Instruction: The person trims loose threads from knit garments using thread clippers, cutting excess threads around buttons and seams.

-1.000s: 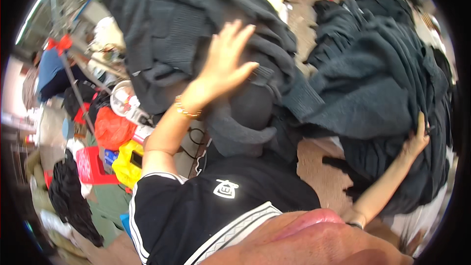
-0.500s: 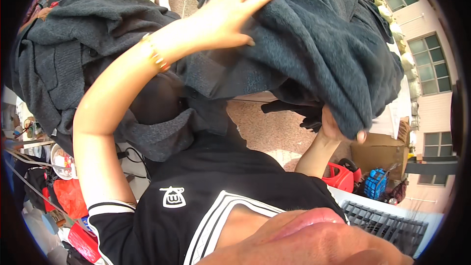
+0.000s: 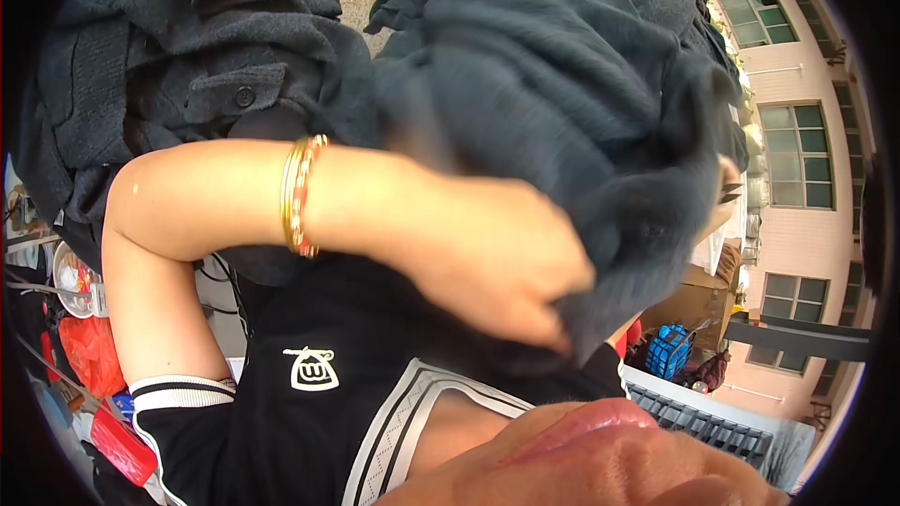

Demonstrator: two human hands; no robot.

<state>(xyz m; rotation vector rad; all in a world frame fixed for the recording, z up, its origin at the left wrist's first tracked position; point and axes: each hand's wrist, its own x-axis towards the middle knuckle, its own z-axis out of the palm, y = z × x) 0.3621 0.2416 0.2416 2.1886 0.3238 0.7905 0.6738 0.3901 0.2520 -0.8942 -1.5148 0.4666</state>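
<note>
Cardigan, dark grey with a buttoned flap, is my landmark, heaped at the left. Dark cloth, the piece I'm working, lies right of the cardigan, bunched in a large loose mass. Its folds slope away from the cardigan, running down and right towards my chest; I take that as its long axis.

Left hand: below and right of the cardigan, over the cloth's near edge, so the nearer of my two to that hanging edge. Fingers curled, badly blurred; I cannot tell whether this grip has closed on cloth. Cloth lies above and to the right of it. Gold bracelets at the wrist, just below the cardigan's flap.

Right hand: far right of the cardigan, at the cloth's outer edge, mostly hidden behind it. The raised cloth suggests a hold, but I cannot tell this grip's state either.

Against half a second ago: left hand was above, fingers spread over the cloth; now lower, nearer my chest, fingers bent. Right hand now higher and farther out from the cardigan. The cloth's near end hangs closer to my shirt.
</note>
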